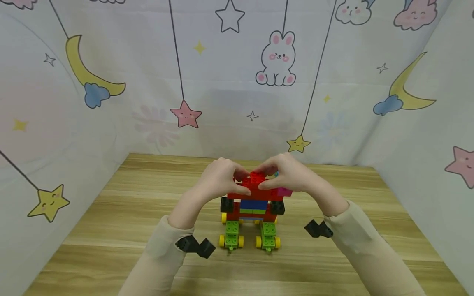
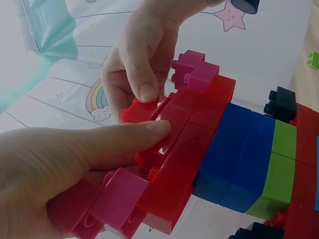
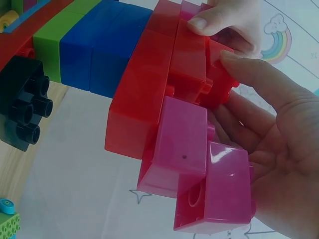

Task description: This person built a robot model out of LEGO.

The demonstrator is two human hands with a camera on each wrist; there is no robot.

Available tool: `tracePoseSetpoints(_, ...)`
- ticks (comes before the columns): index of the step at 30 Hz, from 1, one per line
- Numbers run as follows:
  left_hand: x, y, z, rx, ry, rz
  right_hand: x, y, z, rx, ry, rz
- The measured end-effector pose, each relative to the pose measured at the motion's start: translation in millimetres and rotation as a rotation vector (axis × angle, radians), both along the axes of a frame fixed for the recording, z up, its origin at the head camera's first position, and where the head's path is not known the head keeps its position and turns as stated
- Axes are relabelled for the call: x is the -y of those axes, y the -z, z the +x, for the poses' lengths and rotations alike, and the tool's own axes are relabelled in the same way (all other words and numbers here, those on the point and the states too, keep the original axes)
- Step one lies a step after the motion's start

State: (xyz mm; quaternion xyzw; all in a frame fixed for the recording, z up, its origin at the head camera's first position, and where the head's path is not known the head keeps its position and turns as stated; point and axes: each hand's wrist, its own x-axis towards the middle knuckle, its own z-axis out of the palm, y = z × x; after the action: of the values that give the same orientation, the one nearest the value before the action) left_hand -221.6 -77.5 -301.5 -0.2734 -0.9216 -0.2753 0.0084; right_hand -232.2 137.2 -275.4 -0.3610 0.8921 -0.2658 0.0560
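Observation:
A figure built of toy building bricks stands on the table, its body of red bricks [image 1: 237, 195], blue bricks [image 1: 254, 204] and light green ones. Black bricks [image 1: 227, 204] jut from its sides, and pink bricks [image 3: 182, 139] step out at both top ends. My left hand [image 1: 221, 177] pinches a red brick in the upper row, thumb on the front face and fingers behind. Opposite it, my right hand [image 1: 290, 174] pinches the topmost red brick [image 3: 219, 74] between thumb and fingers. Both thumbs lie close together in the wrist views.
Two green brick feet [image 1: 232, 234] with yellow wheels [image 1: 277, 242] support the figure's front. Wood-grain table [image 1: 148, 197] surrounds it. Patterned white cloth [image 1: 229, 82] walls rise at the back and both sides. Small black devices [image 1: 196, 246] sit at both wrists.

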Motion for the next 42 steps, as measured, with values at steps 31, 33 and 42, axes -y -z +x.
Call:
tracePoseSetpoints(31, 0.3, 2.4, -2.5, 0.003, -0.001, -0.012, 5.9, 0.6, 3.1, 0.019, 0.047, 0.019)
tracePoseSetpoints(33, 0.3, 2.3, -2.6, 0.005, 0.000, -0.013, 6.1, 1.1, 3.1, 0.021, 0.051, 0.019)
tracePoseSetpoints(42, -0.3, 0.3, -1.8, 0.001, 0.000, -0.014, 6.5, 1.8, 4.1, 0.015, 0.059, 0.008)
